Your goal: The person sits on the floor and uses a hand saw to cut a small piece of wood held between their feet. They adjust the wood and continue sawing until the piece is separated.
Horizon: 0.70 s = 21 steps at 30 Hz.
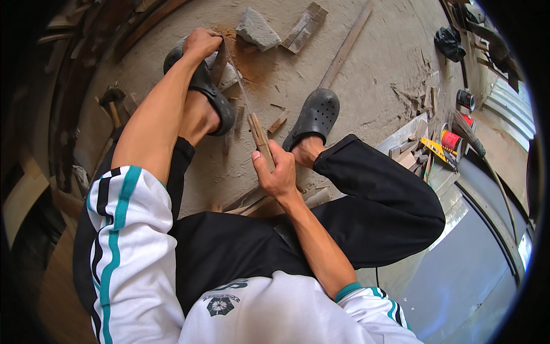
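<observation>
Okay, from my remote feed: hands well apart, both busy. Right hand (279, 175) is closed round the wooden handle (259, 136) of what looks like a saw, thin blade (239, 83) slanting up-left over the floor (395, 51). Left hand (200, 45) is curled over the upper end of a dark wood piece (219, 63), beside the left clog (215, 103). I read that hand as steadying the wood, with the clog likely bracing it; can't tell if the fingers also touch the blade tip. Reddish sawdust (258, 66) lies just right of the blade — fits cutting there. Right clog (318, 112) is set wide, probably for balance and elbow room.

Pose: left arm reaches nearly straight down outside the shin, knuckles up; right elbow bent, forearm angled in from lower right — thumb along the handle.
</observation>
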{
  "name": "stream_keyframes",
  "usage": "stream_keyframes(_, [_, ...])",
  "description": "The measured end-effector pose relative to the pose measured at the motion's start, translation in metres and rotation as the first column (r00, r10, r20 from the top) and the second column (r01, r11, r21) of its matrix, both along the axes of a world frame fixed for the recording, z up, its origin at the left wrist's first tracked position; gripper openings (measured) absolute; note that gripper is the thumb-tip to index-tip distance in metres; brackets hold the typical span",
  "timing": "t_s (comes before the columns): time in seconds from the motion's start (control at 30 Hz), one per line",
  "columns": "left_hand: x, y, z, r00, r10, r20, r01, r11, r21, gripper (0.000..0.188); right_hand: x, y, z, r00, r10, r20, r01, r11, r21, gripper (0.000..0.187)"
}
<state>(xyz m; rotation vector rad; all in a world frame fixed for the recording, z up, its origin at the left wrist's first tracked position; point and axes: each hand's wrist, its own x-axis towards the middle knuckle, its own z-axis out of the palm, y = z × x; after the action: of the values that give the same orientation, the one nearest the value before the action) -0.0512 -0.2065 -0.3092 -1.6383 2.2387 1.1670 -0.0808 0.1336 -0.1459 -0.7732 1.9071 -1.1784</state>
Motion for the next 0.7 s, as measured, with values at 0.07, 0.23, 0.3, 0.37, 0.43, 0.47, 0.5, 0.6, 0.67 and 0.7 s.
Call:
stream_keyframes(0.07, [-0.002,0.000,0.001,1.000,-0.008,0.016,0.008,1.000,-0.019,0.035,-0.003,-0.001,-0.007,1.000,0.022,-0.017,-0.022,1.000,0.005,0.026])
stream_keyframes(0.23, [-0.003,0.002,0.000,0.998,-0.035,0.051,0.039,0.996,-0.076,0.035,-0.007,-0.009,-0.016,0.999,0.040,-0.030,-0.039,0.999,0.026,0.024])
stream_keyframes(0.3, [-0.003,0.006,0.003,0.998,-0.044,0.056,0.049,0.995,-0.092,0.035,-0.007,-0.007,-0.010,1.000,0.011,-0.011,-0.011,1.000,-0.009,0.025])
stream_keyframes(0.37, [-0.004,0.007,0.005,0.998,-0.029,0.063,0.035,0.996,-0.084,0.035,-0.007,-0.007,-0.006,1.000,-0.004,0.001,0.004,1.000,-0.008,0.025])
stream_keyframes(0.43, [-0.005,0.010,0.007,0.998,-0.023,0.057,0.029,0.994,-0.103,0.034,-0.008,-0.006,-0.007,1.000,0.000,-0.005,0.000,1.000,0.006,0.025])
stream_keyframes(0.47, [-0.007,0.011,0.007,0.999,-0.024,0.045,0.030,0.991,-0.127,0.034,-0.009,-0.008,-0.014,1.000,0.011,-0.019,-0.011,1.000,0.019,0.025])
stream_keyframes(0.5, [-0.007,0.013,0.008,0.999,-0.023,0.037,0.028,0.988,-0.151,0.033,-0.009,-0.008,-0.018,0.999,0.026,-0.028,-0.025,0.999,0.032,0.025])
stream_keyframes(0.6, [-0.008,0.017,0.010,0.999,-0.006,0.039,0.013,0.982,-0.186,0.032,-0.007,-0.003,-0.017,1.000,0.011,-0.005,-0.011,1.000,0.000,0.024])
stream_keyframes(0.67, [-0.006,0.018,0.008,0.999,0.014,0.050,-0.004,0.981,-0.196,0.031,-0.012,-0.003,-0.009,1.000,0.021,0.018,-0.021,1.000,0.016,0.025])
stream_keyframes(0.7, [-0.008,0.021,0.007,0.998,0.021,0.053,-0.010,0.979,-0.201,0.031,-0.016,-0.002,-0.005,0.999,0.021,0.026,-0.022,0.999,0.024,0.025])
